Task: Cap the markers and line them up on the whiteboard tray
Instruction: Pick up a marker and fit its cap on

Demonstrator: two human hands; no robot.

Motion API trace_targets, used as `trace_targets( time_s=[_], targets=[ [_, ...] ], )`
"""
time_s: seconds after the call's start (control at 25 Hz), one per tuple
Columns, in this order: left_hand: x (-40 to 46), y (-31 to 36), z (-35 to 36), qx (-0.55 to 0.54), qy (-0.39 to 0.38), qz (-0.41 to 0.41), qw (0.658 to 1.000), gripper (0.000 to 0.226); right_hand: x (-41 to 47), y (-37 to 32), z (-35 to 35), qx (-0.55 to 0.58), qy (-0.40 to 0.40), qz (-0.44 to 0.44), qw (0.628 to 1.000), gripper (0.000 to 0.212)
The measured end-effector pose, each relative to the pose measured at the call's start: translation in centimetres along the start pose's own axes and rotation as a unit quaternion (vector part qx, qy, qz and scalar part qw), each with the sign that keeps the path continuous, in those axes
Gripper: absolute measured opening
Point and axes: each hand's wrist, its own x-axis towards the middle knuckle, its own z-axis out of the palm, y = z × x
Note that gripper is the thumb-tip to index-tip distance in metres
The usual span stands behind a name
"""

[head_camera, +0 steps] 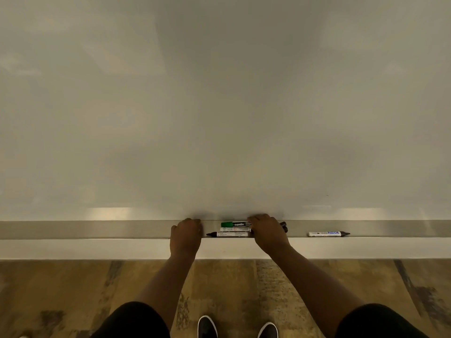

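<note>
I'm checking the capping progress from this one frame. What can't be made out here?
- Right ends of the clustered markers: head view, covered by the right hand.
- Left hand: curled on the tray, hiding any contents.
- Lone marker: label too small to read.

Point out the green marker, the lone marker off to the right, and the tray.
green marker (230, 224): head view, green barrel.
lone marker (327, 233): head view, white labelled barrel.
tray (97, 230): head view, bare floor.

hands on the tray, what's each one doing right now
Left hand: curled on the tray, nothing visible in it.
Right hand: resting over the markers; cannot tell if it grips any.
</note>
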Motion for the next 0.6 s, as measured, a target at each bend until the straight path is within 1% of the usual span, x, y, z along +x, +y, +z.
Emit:
trace_targets(
  time_s=[0.2, 0.28, 0.36, 0.44, 0.52, 0.6],
  targets=[
    [0.8, -1.0, 0.9, -0.023, -0.008, 0.004, 1.0, 0.021, -0.5, 0.1, 0.5, -0.076, 0.01, -0.003, 0.997, 0.029],
    [1.1, -1.0, 0.9, -0.045, -0.016, 0.002, 0.999, 0.018, -0.6, -0.3, 0.6, -0.101, 0.029, -0.029, 0.994, 0.03],
    [1.3, -1.0, 0.9, -0.078, -0.022, 0.006, 0.997, 0.016, -0.6, -0.6, 0.6, -0.113, 0.031, -0.068, 0.991, 0.03],
    [1.2, -0.9, 0.9, -0.109, -0.027, 0.022, 0.993, 0.018, -0.5, -0.9, 0.6, -0.123, 0.013, -0.087, 0.988, 0.032],
    [1.1, -0.7, 0.9, -0.129, -0.039, 0.045, 0.99, 0.021, -0.2, -1.2, 0.4, -0.136, -0.014, -0.082, 0.987, 0.029],
    [1.0, -0.6, 0.8, -0.135, -0.054, 0.066, 0.987, 0.018, 0.2, -1.4, 0.4, -0.133, -0.03, -0.073, 0.988, 0.031]
  ],
)
